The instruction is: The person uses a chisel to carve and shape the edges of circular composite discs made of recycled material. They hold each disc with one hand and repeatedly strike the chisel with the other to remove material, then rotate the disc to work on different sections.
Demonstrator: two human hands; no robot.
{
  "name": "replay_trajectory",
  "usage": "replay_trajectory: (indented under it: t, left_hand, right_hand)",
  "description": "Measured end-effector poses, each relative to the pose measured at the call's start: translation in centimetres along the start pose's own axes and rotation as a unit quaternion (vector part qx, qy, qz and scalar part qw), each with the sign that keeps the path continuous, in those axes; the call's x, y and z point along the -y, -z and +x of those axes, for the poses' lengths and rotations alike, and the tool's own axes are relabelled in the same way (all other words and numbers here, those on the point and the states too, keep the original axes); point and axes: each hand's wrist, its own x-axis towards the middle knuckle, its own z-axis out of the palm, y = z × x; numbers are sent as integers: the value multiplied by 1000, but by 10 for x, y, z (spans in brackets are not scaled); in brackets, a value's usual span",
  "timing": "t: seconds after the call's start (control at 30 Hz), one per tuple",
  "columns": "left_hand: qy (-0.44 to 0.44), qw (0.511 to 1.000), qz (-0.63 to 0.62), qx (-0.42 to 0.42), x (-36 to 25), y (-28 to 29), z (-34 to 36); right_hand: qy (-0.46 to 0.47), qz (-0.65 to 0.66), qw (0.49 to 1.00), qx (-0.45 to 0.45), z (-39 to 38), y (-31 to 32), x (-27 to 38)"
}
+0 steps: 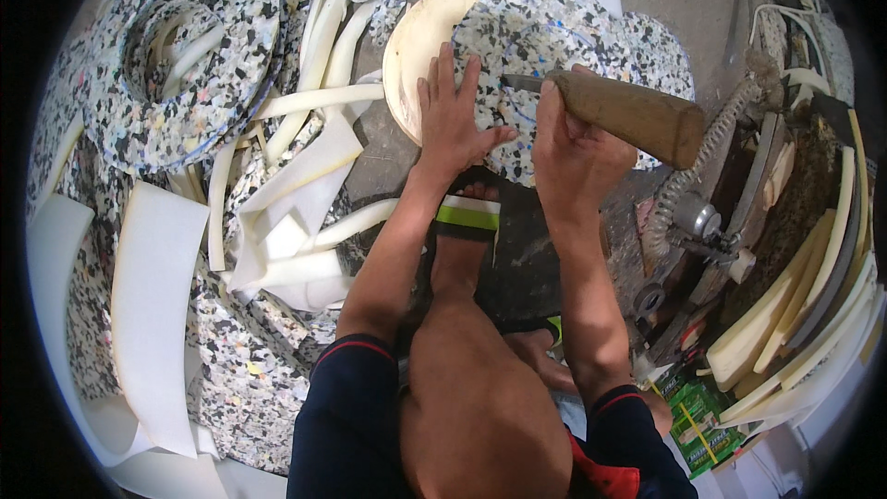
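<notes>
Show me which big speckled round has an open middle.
The ring at upper left: a wide hole shows there, while the disc under the right hand shows none.

Foam disc (531, 42) — black-speckled white, brown handle (637, 115)

Left hand (453, 120) palm down, fingers spread, thumb out rightward; right hand (580, 162) curled in a grip, thumb forward. Both bare forearms (388, 263) reach ahead.

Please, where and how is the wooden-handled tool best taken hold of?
Probably by its wooden handle, coming from the right: the handle's thick end points that way, while the narrow blade points left, toward the spread left hand.
</notes>
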Motion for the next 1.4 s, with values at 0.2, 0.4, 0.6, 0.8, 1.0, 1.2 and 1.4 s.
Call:
replay_trajectory:
  t: [0.2,0.4,0.6,0.8,1.0,1.2,1.4]
  left_hand:
    - [-20,999,-14,-23,2,-3,-2]
    - [-20,1000,18,-11,-1,3,-1]
    - [119,981,-116,-102,1,13,40]
    - [258,959,-101,55,9,28,89]
    - [337,788,-512,-55,-6,24,35]
    - [329,894,-296,-72,-18,23,-2]
    - [136,988,21,-65,-26,41,-13]
  right_hand:
    - [-69,113,991,-26,1,9,1]
    - [-30,-12,999,-8,7,-10,0]
    - [4,-5,1000,-7,-3,-6,-11]
    - [0,38,999,23,-23,10,-5]
    - [22,89,993,76,-31,46,-6]
    - [18,146,964,223,-15,75,-29]
    - [113,88,955,260,9,76,-44]
